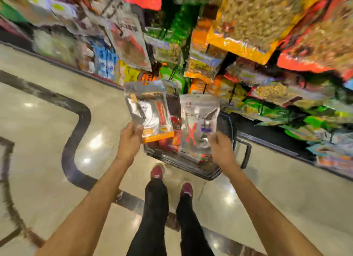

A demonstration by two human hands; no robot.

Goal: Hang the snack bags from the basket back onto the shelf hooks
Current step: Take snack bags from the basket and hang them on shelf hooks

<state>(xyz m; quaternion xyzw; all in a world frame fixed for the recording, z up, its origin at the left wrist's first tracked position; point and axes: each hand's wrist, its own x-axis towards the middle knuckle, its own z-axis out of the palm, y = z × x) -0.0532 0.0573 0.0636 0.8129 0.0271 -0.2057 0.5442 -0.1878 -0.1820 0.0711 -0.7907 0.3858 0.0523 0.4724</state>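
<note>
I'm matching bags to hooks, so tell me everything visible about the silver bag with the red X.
The silver bag is a glossy, foil-like pouch with a paler top band, a big red X low on its face and a small purple label beside it; finer print is blurred. It stands upright, slightly tilted, above the basket. The right hand pinches its lower right edge. It sits apart from the orange-edged bag in the left hand.

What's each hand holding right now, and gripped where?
Left hand pinches the orange-trimmed silver bag at a lower corner. Right hand pinches the silver bag with the red X at its lower side edge.
</note>
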